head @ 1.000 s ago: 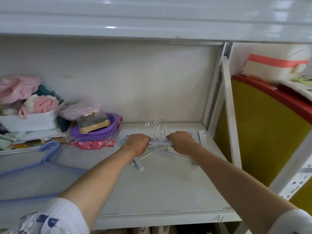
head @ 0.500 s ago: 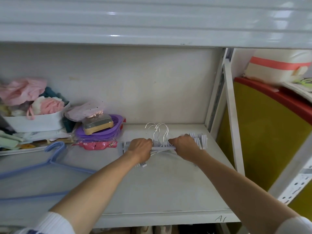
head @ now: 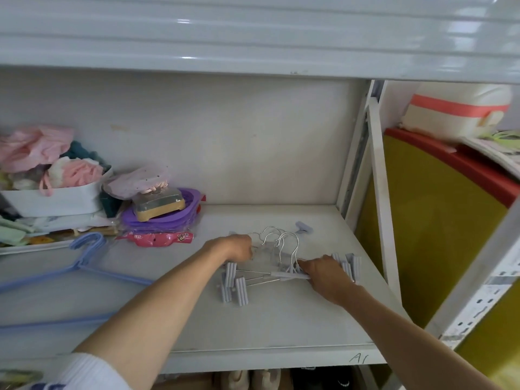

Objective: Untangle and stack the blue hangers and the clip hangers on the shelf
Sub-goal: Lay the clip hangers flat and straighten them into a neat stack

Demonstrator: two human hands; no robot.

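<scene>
White shelf (head: 281,327): both hands on clip hangers (head: 270,274); left hand (head: 235,247) fingers curled, grip unclear; right hand (head: 323,273) fingers clamped on bar.

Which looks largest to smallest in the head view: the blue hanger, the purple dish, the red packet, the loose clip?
1. Blue hanger, although it lies nearer the camera, which may flatter it.
2. Purple dish.
3. Red packet.
4. Loose clip, clearly the smallest, though it sits farthest back.

A single head-worn view was given, aimed forward and down into the white metal shelf (head: 281,327) from close range, between outstretched forearms.
</scene>
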